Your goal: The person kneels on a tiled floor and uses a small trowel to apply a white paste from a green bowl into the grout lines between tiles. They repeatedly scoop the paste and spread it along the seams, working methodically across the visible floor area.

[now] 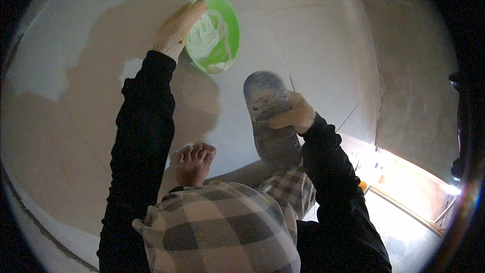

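Evidently, the step in hand is working with pale paste (204,35) held in a green bowl (232,17), a dark grey, sole-shaped piece (260,96) serving as its likely partner. As seen from beside the worker, the left hand (177,28), dusted pale, grips the bowl at its left rim; some of its fingers are hidden. The bowl looks tilted above the tiled floor (313,35), though whether its base touches the tiles cannot be told. The paste lies thickest against the bowl's left side, with a thinner smear curving down the right and a lump at the lower rim. Nearer the body, the right hand (298,114) has its fingers closed on the right edge of the piece, which is smudged with white, somewhat blurred, and apart from the bowl. A bare foot (196,159) rests to the left of it, below the bowl. In the onlooker's judgement, the next move calls for a steady left grip and a firm right one, with the broad face of the piece turned deliberately should it meet the paste
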Motion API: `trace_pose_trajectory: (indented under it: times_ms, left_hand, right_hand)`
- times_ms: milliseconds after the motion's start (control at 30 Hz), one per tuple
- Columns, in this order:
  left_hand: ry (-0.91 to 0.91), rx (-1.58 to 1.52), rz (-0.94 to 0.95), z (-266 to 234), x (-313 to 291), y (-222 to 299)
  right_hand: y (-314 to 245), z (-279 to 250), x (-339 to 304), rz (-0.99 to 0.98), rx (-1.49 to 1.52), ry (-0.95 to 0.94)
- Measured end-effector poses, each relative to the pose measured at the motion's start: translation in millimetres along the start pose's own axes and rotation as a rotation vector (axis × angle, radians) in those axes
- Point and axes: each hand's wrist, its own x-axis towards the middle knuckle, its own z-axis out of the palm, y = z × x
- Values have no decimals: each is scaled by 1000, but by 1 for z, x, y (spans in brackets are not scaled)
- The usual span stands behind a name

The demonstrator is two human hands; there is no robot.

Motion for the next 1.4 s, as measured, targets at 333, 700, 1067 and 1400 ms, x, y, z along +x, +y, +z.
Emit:
trace_pose_trajectory:
  times_ms: [333,700,1067,1400]
  left_hand:
    - [260,-513,-226,4,-38,13]
    - [317,-663,-376,7,-42,21]
    - [325,-100,-333,7,-40,9]
    - [239,104,-74,12,-38,3]
  right_hand:
    - [16,12,16,-290,279,26]
    - [-2,30,-1,-910,-1406,601]
    - [-16,27,47,-196,-417,440]
    - [2,2,6,134,-976,213]
